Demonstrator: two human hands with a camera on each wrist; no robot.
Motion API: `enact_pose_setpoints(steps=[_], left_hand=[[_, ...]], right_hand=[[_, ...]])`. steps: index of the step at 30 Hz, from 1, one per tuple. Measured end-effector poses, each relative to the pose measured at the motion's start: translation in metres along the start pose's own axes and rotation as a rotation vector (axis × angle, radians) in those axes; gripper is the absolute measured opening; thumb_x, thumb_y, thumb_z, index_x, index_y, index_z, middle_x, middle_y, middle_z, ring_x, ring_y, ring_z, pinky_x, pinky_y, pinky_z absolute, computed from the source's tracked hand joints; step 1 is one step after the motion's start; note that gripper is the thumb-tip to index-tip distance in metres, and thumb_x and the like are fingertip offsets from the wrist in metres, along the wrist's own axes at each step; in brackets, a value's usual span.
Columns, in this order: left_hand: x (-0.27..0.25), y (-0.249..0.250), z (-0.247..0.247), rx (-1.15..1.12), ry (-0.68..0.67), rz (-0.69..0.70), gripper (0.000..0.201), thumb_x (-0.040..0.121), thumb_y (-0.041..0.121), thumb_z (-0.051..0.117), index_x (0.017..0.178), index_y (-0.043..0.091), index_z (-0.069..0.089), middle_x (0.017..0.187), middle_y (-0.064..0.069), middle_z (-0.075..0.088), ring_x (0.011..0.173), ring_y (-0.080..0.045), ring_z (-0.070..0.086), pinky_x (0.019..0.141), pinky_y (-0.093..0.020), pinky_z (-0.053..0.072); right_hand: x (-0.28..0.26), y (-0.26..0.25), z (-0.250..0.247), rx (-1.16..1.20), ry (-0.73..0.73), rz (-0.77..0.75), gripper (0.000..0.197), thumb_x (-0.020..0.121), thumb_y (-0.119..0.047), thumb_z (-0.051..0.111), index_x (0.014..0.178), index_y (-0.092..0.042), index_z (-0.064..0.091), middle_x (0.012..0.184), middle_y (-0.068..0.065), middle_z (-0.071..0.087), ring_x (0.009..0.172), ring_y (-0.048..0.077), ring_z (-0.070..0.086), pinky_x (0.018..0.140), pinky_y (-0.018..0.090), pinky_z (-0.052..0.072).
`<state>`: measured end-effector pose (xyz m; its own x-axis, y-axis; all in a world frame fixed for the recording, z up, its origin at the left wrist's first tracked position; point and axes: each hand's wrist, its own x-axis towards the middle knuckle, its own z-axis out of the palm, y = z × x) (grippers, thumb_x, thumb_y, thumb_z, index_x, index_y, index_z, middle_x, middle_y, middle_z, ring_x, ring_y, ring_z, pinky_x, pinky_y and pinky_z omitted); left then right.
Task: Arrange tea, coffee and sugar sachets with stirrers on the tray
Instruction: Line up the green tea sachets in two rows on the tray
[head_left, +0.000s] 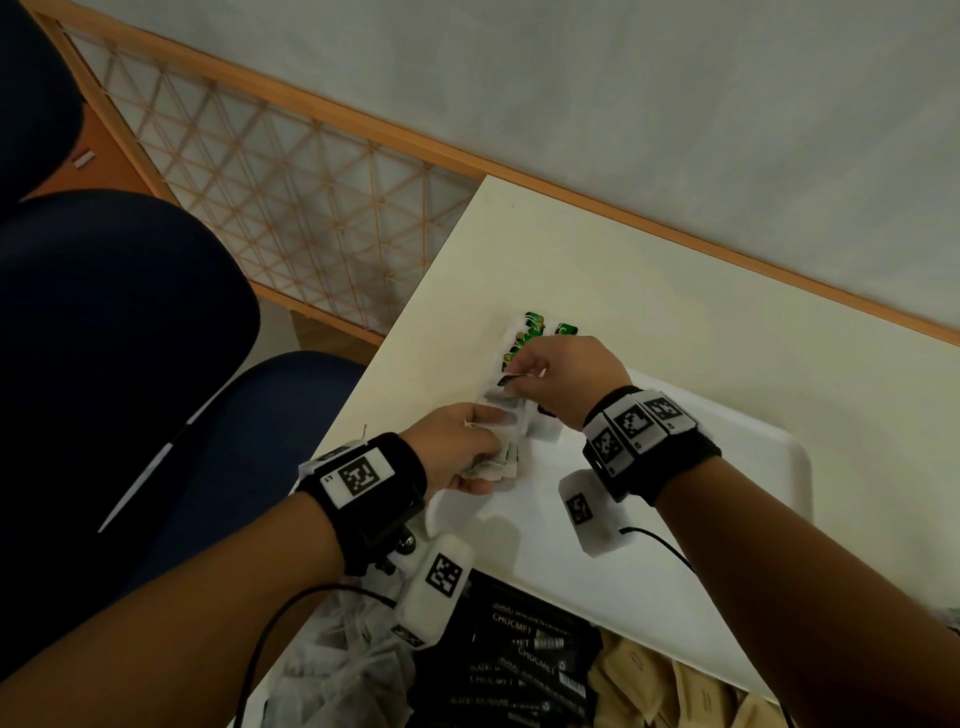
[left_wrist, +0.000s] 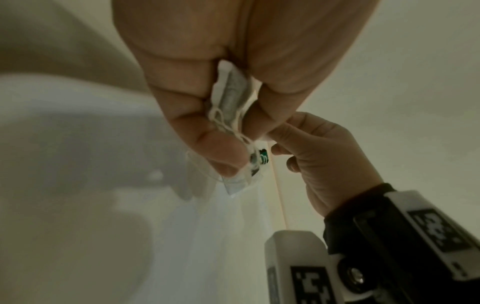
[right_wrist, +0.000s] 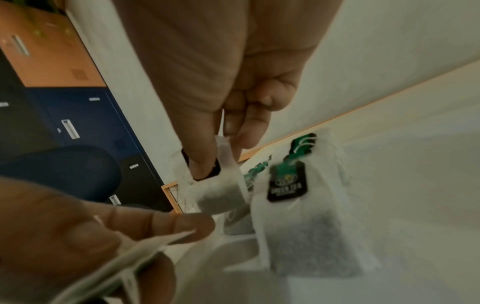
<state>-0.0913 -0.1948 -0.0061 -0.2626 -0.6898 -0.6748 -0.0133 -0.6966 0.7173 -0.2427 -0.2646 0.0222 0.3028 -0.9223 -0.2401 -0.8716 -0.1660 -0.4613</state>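
Observation:
My left hand (head_left: 480, 460) grips a small bundle of white tea bags (left_wrist: 231, 98) over the far left corner of the white tray (head_left: 797, 467). Just beyond it, my right hand (head_left: 514, 376) pinches a single tea bag (right_wrist: 223, 191) by its top between thumb and forefinger; the bag hangs low over the tray. Several tea bags with green tags (head_left: 530, 338) lie in a row at that corner. One lying tea bag (right_wrist: 311, 236) shows a black and green tag (right_wrist: 287, 183). No stirrers are in view.
Black sachets (head_left: 519, 660) lie piled near the tray's near edge, with tan sachets (head_left: 649, 686) to their right and a crumpled clear plastic bag (head_left: 337, 654) to their left. Blue chairs (head_left: 130, 312) stand left of the cream table (head_left: 571, 249).

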Motion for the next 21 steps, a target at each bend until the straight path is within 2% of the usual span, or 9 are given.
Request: enact_pose_setpoints(steps=[2, 5, 8, 12, 17, 19, 21], left_hand=[[-0.003, 0.0, -0.006, 0.005, 0.002, 0.01, 0.025, 0.093, 0.0, 0.047, 0.103, 0.021, 0.058, 0.103, -0.015, 0.065, 0.071, -0.019, 0.067, 0.048, -0.024, 0.05], [-0.007, 0.0, -0.015, -0.007, 0.035, 0.045, 0.028, 0.089, -0.006, 0.049, 0.1, 0.018, 0.058, 0.104, -0.014, 0.061, 0.077, -0.023, 0.064, 0.048, -0.025, 0.052], [-0.011, 0.002, -0.023, -0.051, 0.076, 0.103, 0.032, 0.087, -0.012, 0.049, 0.1, 0.014, 0.061, 0.103, -0.011, 0.057, 0.082, -0.022, 0.061, 0.052, -0.024, 0.055], [-0.012, 0.006, -0.032, -0.115, 0.134, 0.168, 0.032, 0.088, -0.011, 0.049, 0.096, 0.015, 0.064, 0.093, -0.006, 0.061, 0.073, -0.015, 0.06, 0.06, -0.024, 0.058], [-0.012, 0.011, -0.037, -0.195, 0.206, 0.21, 0.026, 0.088, -0.006, 0.057, 0.099, 0.016, 0.063, 0.1, -0.005, 0.061, 0.079, -0.018, 0.061, 0.057, -0.026, 0.058], [-0.01, 0.012, -0.038, -0.216, 0.218, 0.199, 0.026, 0.086, -0.006, 0.059, 0.101, 0.016, 0.063, 0.104, -0.007, 0.062, 0.08, -0.019, 0.062, 0.058, -0.029, 0.059], [-0.007, 0.012, -0.038, -0.215, 0.219, 0.187, 0.027, 0.086, -0.005, 0.061, 0.103, 0.016, 0.062, 0.106, -0.009, 0.063, 0.081, -0.02, 0.064, 0.06, -0.031, 0.059]], right_hand=[[-0.002, 0.0, -0.001, -0.042, 0.004, -0.036, 0.01, 0.084, -0.035, 0.067, 0.093, -0.032, 0.071, 0.078, -0.021, 0.054, 0.077, 0.004, 0.051, 0.065, 0.023, 0.042], [-0.002, -0.001, -0.005, -0.067, 0.029, -0.052, 0.015, 0.087, -0.038, 0.063, 0.098, -0.032, 0.073, 0.073, -0.023, 0.048, 0.077, 0.009, 0.055, 0.06, 0.022, 0.04], [-0.005, -0.003, -0.007, -0.068, -0.001, -0.039, 0.021, 0.09, -0.036, 0.06, 0.104, -0.029, 0.072, 0.084, -0.017, 0.053, 0.083, 0.012, 0.057, 0.069, 0.026, 0.043], [-0.008, -0.006, -0.006, 0.003, -0.048, -0.01, 0.022, 0.089, -0.035, 0.062, 0.106, -0.027, 0.072, 0.096, -0.008, 0.067, 0.089, 0.014, 0.06, 0.082, 0.032, 0.051], [-0.001, -0.008, -0.002, 0.02, -0.116, 0.028, 0.021, 0.088, -0.032, 0.062, 0.104, -0.022, 0.072, 0.089, -0.002, 0.069, 0.078, 0.015, 0.061, 0.08, 0.035, 0.054], [0.004, -0.006, 0.0, -0.012, -0.123, 0.037, 0.021, 0.089, -0.032, 0.061, 0.103, -0.021, 0.072, 0.081, -0.008, 0.066, 0.075, 0.015, 0.059, 0.075, 0.032, 0.053], [0.009, -0.004, 0.002, -0.048, -0.112, 0.047, 0.021, 0.089, -0.034, 0.06, 0.103, -0.022, 0.071, 0.071, -0.016, 0.055, 0.075, 0.014, 0.056, 0.069, 0.027, 0.048]])
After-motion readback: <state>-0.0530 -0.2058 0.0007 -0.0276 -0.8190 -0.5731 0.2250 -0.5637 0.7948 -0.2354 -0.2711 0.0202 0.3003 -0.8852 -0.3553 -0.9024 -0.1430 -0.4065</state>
